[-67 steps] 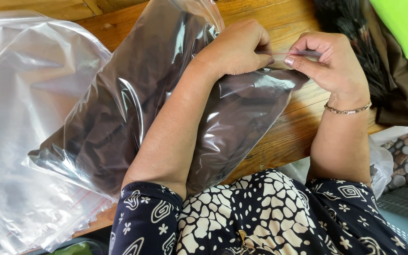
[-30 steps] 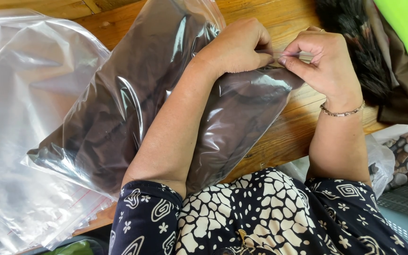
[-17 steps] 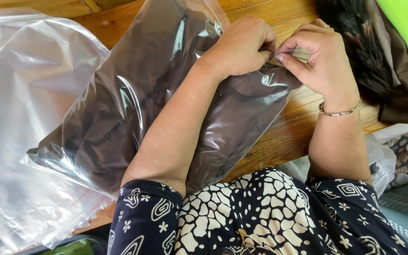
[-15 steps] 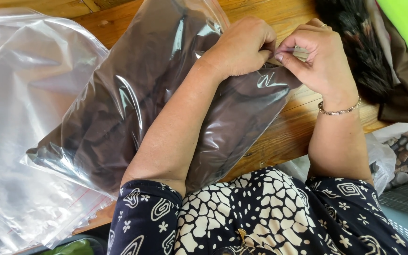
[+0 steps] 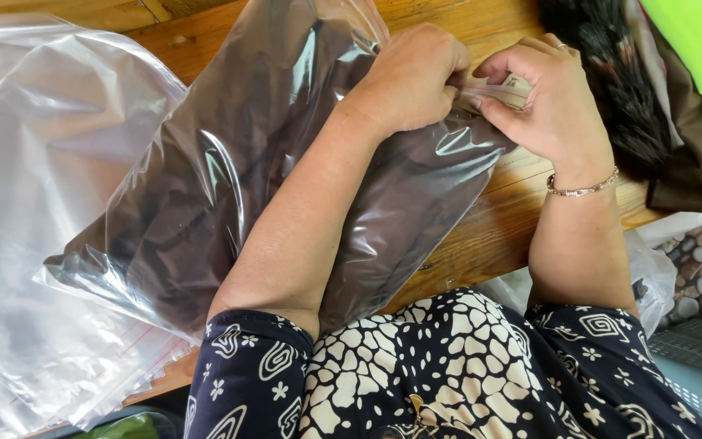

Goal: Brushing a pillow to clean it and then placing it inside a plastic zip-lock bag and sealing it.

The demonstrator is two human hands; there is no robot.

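Nearest the camera, a dark sleeve [image 5: 253,366] printed with white spirals and flowers covers the upper arm. To the left lies a loose stack of empty clear bags [image 5: 34,268], glossy and crinkled, overlapping the wooden desk [image 5: 489,236]. A clear plastic bag [image 5: 229,187] filled with folded dark brown cloth lies slantwise on the desk, its film wrinkled and shiny. The left forearm rests across it, hiding part of its middle. The left hand [image 5: 412,77] is curled tight, pinching the bag's upper right edge. The right hand [image 5: 550,102], with a thin bracelet [image 5: 582,189] at the wrist, is also closed on that edge, fingertips meeting the left's. Beyond lie dark fabrics [image 5: 611,81].
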